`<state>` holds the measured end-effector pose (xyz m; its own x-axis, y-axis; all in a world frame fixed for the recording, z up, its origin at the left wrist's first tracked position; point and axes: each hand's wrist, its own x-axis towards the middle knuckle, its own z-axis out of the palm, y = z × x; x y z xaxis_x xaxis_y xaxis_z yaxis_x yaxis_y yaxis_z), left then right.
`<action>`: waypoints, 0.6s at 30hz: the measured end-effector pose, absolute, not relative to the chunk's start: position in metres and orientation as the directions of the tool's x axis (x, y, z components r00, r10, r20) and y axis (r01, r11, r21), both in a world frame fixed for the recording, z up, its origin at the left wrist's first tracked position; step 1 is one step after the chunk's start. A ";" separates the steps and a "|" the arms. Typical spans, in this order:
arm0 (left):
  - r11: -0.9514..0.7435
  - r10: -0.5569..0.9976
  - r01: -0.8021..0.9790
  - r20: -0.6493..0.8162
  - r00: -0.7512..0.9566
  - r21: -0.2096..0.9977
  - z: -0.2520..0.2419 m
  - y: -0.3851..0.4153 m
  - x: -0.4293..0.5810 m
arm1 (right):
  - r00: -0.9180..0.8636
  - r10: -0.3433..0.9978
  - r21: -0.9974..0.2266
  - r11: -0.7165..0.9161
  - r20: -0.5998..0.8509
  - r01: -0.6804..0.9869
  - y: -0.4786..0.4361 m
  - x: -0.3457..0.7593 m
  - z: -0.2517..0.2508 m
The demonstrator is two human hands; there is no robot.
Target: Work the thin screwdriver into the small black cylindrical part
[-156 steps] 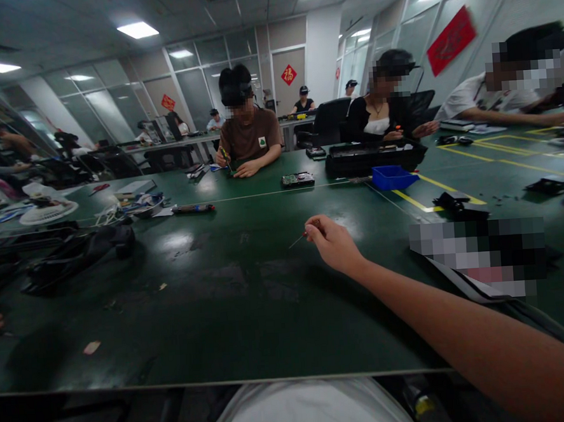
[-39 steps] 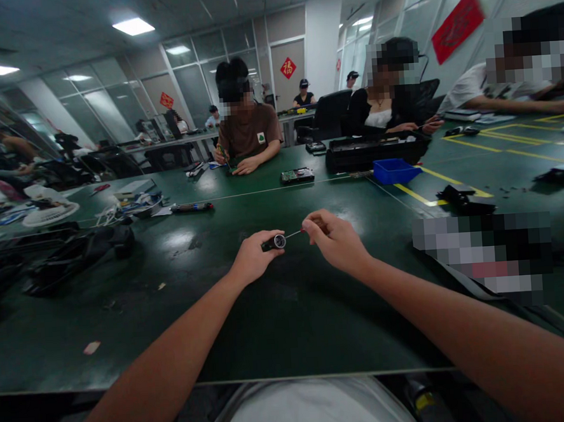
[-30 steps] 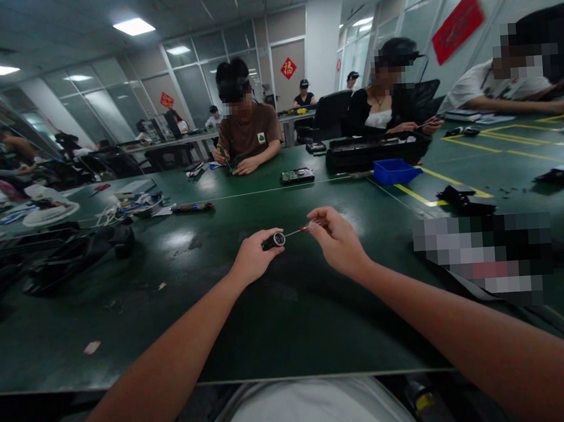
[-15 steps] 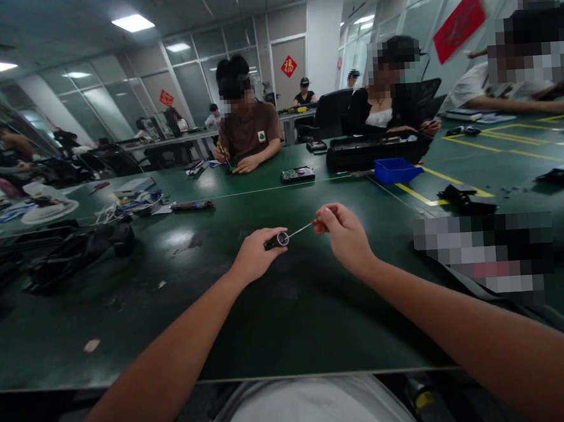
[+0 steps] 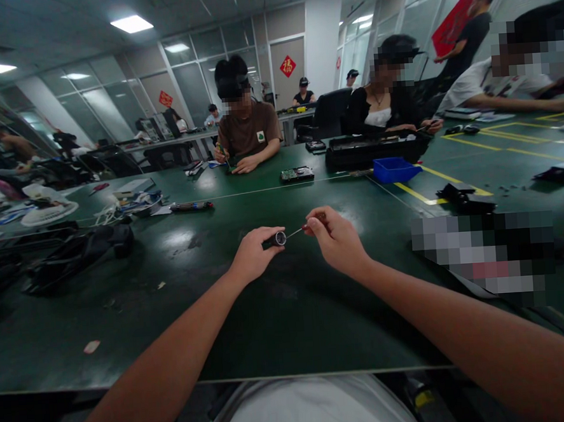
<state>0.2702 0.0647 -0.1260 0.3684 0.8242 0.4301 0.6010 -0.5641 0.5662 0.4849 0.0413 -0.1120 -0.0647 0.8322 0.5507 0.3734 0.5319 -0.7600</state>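
Between the thumb and fingers of my left hand (image 5: 255,254) is a small black cylindrical part (image 5: 280,238) with a pale ring round its open end, which faces right. My right hand (image 5: 337,236) is closed on the reddish handle of a thin screwdriver (image 5: 295,232). Its metal shaft slants down to the left, and the tip is at or just beside the ringed end; I cannot tell whether it touches inside. Both hands are held above the green table (image 5: 289,325), and my fingers hide most of the handle.
Black plastic housings (image 5: 81,252) lie at left, with a dark pen-like tool (image 5: 192,206) beyond. A circuit-board device (image 5: 297,174), a blue bin (image 5: 396,169) and black brackets (image 5: 465,196) are farther off. A blurred-out item (image 5: 480,253) lies at right. Co-workers sit across the table.
My right hand has shifted slightly left and the screwdriver's reddish handle shows more. The tip has drawn back slightly from inside the ring. My left hand has barely moved.
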 end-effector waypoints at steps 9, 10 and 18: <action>-0.535 0.844 0.610 0.402 0.354 0.584 -0.128 0.066 0.269 | -0.069 0.838 -0.767 0.526 0.542 0.367 0.043 0.485 -0.113; -0.527 0.849 0.610 0.396 0.349 0.592 -0.128 0.066 0.269 | -0.070 0.841 -0.771 0.523 0.537 0.364 0.043 0.485 -0.113; -0.491 0.871 0.626 0.361 0.333 0.606 -0.128 0.063 0.271 | -0.070 0.837 -0.765 0.526 0.542 0.371 0.045 0.487 -0.113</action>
